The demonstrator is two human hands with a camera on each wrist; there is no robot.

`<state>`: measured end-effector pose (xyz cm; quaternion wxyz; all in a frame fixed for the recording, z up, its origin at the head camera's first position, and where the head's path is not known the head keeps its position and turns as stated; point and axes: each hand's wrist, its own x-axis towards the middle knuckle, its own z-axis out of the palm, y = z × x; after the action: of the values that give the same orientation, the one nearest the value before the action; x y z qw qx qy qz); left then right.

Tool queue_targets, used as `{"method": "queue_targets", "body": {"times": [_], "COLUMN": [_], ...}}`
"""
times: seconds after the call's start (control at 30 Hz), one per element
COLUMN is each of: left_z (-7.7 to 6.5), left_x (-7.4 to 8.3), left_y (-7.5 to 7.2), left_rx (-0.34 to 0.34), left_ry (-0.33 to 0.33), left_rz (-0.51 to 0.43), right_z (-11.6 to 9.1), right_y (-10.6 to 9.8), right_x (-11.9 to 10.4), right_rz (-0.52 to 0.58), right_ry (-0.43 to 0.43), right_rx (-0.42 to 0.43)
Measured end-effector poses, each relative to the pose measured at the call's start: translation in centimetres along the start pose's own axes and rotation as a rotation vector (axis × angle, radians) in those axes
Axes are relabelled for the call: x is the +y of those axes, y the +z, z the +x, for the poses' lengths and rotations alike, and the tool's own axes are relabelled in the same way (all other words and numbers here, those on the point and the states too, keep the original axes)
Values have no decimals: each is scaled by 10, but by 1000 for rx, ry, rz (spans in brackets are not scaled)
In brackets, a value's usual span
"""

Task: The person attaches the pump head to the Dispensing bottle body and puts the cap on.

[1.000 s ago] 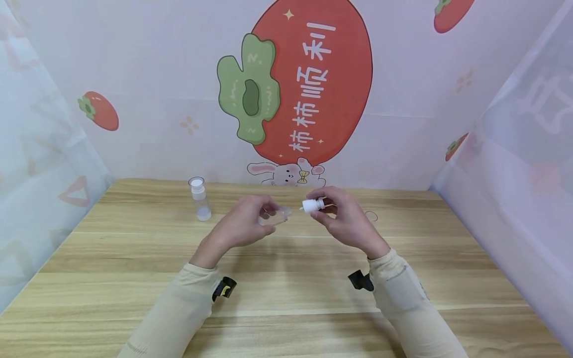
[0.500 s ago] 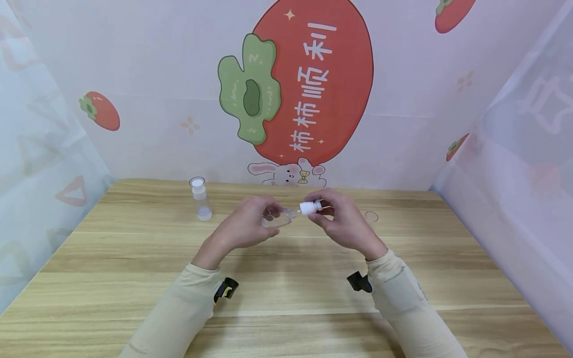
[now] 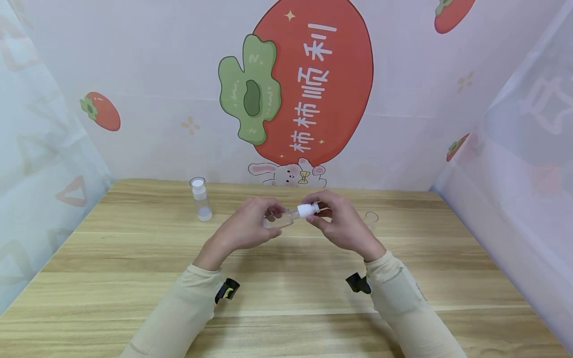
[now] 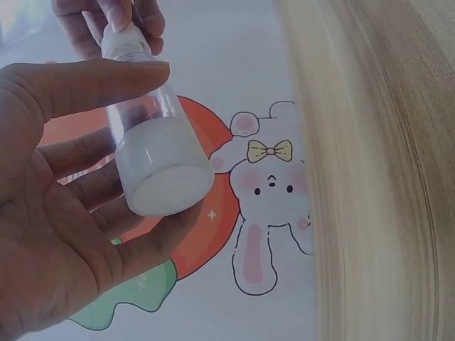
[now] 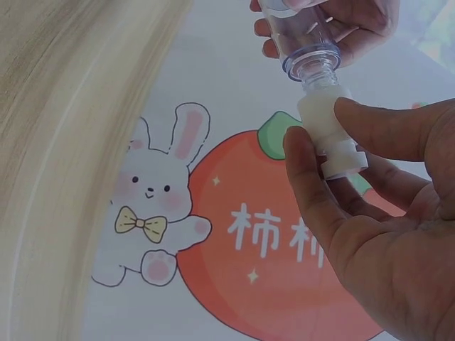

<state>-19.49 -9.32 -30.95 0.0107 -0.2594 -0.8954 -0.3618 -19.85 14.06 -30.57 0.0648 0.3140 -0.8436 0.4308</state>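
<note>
Between the two hands, the clear bottle [image 3: 281, 220] lies in line with the white cap [image 3: 306, 211], its long axis running across from the left hand [image 3: 246, 224] toward the right hand [image 3: 343, 222], neck and cap meeting nearer the right, with some thread showing below the cap. The left hand holds the bottle's body between thumb and partly curled fingers, while the right pinches the cap between thumb and fingertips, neither hand spread wide.

Clear bottle [image 3: 284, 221], gripped by left hand [image 3: 247, 223]; white cap [image 3: 306, 210] at its neck, pinched by right hand [image 3: 343, 223]. Near the surface's [image 3: 286, 298] far edge: second bottle [image 3: 202, 203], upright, leftward; thin ring [image 3: 366, 215], rightward.
</note>
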Motion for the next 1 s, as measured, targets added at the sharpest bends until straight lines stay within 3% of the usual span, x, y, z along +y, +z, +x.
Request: {"method": "queue_targets", "body": {"times": [1.0], "left_z": [-1], "left_x": [3], "left_y": [2], "left_rx": [8], "left_ry": [49], "left_rz": [-2], "right_z": [0], "right_y": [6], "right_x": [0], "right_rz": [12], "right_ry": [4], "right_rx": [-37]}}
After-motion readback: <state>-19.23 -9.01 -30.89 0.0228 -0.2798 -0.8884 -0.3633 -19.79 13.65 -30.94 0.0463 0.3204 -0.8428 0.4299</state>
